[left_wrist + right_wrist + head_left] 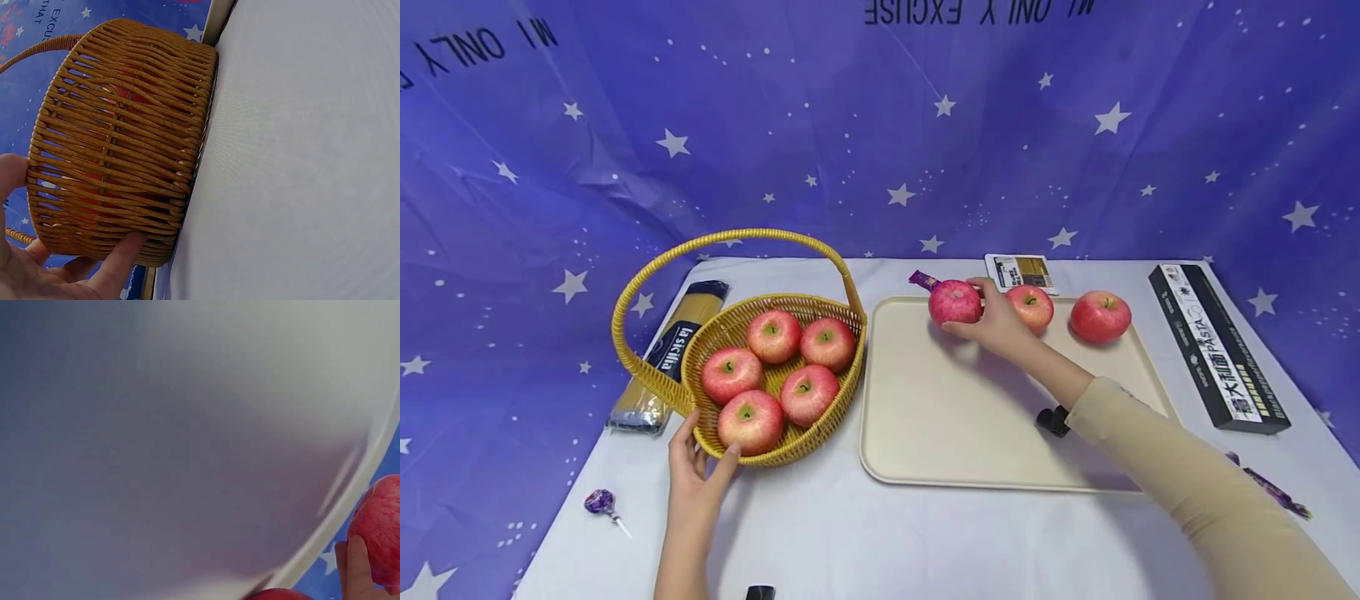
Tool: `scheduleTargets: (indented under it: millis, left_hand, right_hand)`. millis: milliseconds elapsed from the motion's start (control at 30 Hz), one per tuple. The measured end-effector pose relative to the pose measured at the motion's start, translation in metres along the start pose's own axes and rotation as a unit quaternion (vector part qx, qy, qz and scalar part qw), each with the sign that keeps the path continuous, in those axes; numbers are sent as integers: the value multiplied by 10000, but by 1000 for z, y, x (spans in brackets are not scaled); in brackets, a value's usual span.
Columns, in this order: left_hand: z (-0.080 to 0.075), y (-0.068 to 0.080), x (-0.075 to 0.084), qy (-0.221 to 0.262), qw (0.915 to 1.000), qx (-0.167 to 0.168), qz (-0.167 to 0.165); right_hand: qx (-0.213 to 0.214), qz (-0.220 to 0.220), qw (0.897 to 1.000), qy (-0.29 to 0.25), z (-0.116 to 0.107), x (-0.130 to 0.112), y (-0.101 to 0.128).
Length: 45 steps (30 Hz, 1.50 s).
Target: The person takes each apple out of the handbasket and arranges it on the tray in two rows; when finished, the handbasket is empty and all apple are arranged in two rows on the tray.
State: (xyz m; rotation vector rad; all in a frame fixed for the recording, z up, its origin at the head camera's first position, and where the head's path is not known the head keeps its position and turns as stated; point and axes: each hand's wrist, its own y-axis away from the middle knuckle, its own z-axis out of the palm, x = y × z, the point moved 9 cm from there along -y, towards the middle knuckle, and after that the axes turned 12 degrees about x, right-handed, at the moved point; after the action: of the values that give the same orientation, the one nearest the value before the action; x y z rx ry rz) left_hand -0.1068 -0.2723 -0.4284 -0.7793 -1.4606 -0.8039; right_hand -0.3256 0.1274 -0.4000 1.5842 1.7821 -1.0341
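Note:
A yellow woven basket (808, 446) with a tall arched handle holds several red apples (750, 422). My left hand (696, 479) grips its near left rim, the thumb at the rim and the fingers against the outer wall; the left wrist view shows the basket's woven side (125, 137) close up. Over the back left of a beige tray (947, 425), my right hand (996, 321) holds a red apple (955, 302) between thumb and fingers. That apple (381, 531) appears beyond the tray rim in the right wrist view. Two more apples, one partly behind my hand (1032, 308) and one farther right (1101, 317), sit at the tray's back.
Left of the basket lies a pasta packet (681, 337). A lollipop (601, 502) is near the left edge. Behind the tray are a purple-wrapped candy (923, 280) and a white packet (1021, 273). A black pasta box (1217, 346) and another purple wrapper (1273, 490) lie at right.

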Motion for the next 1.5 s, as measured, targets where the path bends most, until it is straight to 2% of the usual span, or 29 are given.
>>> scheduleTargets:
  millis: [200,533,733,933,1033,1133,1300,1400,1500]
  left_hand:
    - [1,1,0,28,10000,-4,64]
    - [0,1,1,-50,10000,19,58]
    - [0,0,3,0,10000,-1,28]
    - [0,1,3,-158,9999,-28,-12]
    - [1,1,2,-151,9999,-32,-40]
    - [1,1,2,-107,9999,-20,-56]
    - [0,0,1,-77,10000,-5,-37]
    - [0,-1,0,-93,9999,12,-42]
    - [0,0,0,-94,10000,8,-16]
  right_hand:
    - [-117,143,9997,176,4,19,-5]
    - [-172,180,9977,627,-2,27,-6]
    - [-181,-193,9966,775,-1,15,-5]
    - [349,-1094,9893,904,-9,-27,3]
    - [282,-1763,9821,594,-4,-61,17]
    - [-139,-2348,9717,211,11,-97,37]
    - [-1119,-2849,9520,-54,53,-144,64]
    - [-1594,-3057,9386,120,80,-163,74]
    - [-1962,-3086,9290,574,105,-171,79]
